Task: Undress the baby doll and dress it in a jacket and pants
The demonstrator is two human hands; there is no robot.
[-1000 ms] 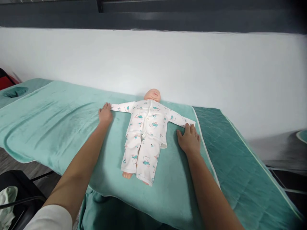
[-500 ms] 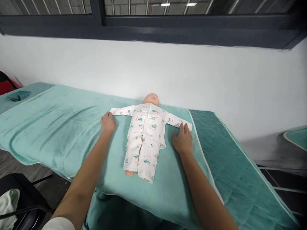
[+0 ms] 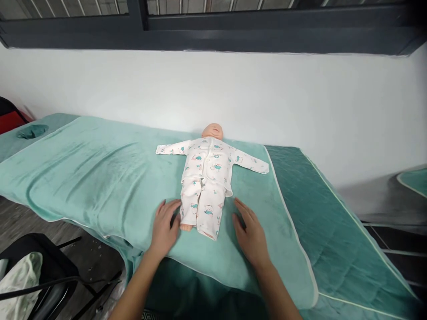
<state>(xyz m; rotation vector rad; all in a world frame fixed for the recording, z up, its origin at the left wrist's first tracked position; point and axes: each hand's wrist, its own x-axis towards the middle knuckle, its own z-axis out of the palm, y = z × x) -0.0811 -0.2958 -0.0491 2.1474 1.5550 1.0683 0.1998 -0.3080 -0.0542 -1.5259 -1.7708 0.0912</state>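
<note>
On the pale green blanket (image 3: 110, 166), in the head view, the clothed doll (image 3: 208, 160) lay face up. My left grip (image 3: 165, 227), thumb and fingers apart, was just beside its printed trousers (image 3: 210, 205); my right grip (image 3: 252, 235), likewise apart, was near their other side.

No text, label, brand, number or sign can be read. The white shirt (image 3: 209, 156) and white trousers (image 3: 210, 200) carry small printed figures (image 3: 208, 210); anything written among these is too tiny and blurred to make out.
</note>
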